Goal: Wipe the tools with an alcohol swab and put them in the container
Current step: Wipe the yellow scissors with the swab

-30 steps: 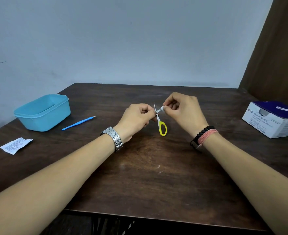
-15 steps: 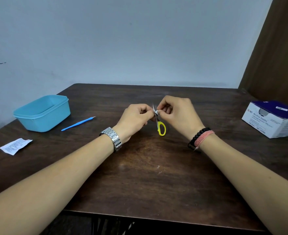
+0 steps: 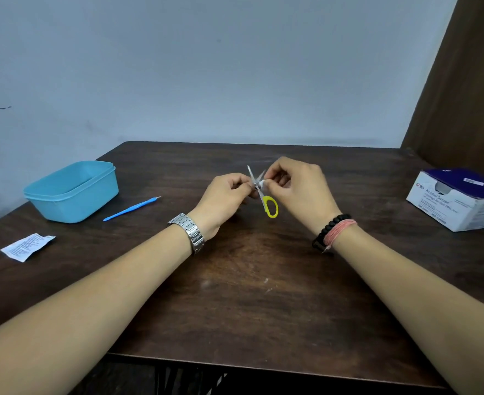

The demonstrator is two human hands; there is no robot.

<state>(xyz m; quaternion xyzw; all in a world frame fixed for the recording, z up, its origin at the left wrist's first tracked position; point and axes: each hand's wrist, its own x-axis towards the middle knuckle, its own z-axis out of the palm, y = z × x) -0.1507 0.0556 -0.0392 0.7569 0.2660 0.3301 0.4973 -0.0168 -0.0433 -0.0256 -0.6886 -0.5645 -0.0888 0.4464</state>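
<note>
**Head view: both hands on the small scissors at mid-bench**

Head camera looks down on a dark wooden bench (image 3: pixel 235 295) with two bare forearms reaching forward. The left hand (image 3: pixel 220 198), a metal watch (image 3: pixel 190 232) on its wrist, has its fingers curled round one handle of the yellow-handled scissors (image 3: pixel 265 196); that handle is hidden inside the grip. The other yellow loop hangs free below and between the two hands. The blades stand parted in a narrow V above the fingers, pointing up and away from the person.

The right hand (image 3: pixel 300 189), with a black bead bracelet (image 3: pixel 330 228) and a pink band on its wrist, pinches a small white alcohol swab (image 3: pixel 261 184) against the blades just to its own left; which blade the swab touches is hard to make out, since the metal is thin and pale.

Well to the left of the left hand sits the open blue container (image 3: pixel 74 192). Between it and that hand lies a thin blue tool (image 3: pixel 131 208), flat on the bench. Nearer the person, left again, rests a torn white wrapper (image 3: pixel 25 247). Far to the right of the right hand stands a white and dark-blue box of alcohol swabs (image 3: pixel 457 199), its top open.
</note>
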